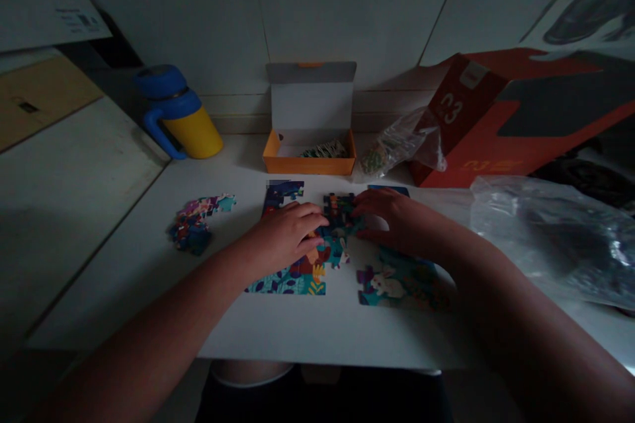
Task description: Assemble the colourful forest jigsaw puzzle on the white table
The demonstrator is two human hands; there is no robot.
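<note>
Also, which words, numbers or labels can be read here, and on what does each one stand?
"3" in white, after one unclear character: end face of the red box.
Orange print lower on that box: blurred, unreadable.
White label at its top corner: too small to read.
Small print on the white sheet, top left: too small to read.

Hidden under the left hand (285, 231) and the right hand (391, 218): the middle of the puzzle (297, 281). Too dark and small to tell: contents of the orange box (310, 162) and of the small bag (397, 145). Cut off at the right edge: red carton (496, 132), large plastic bag (546, 238).
</note>
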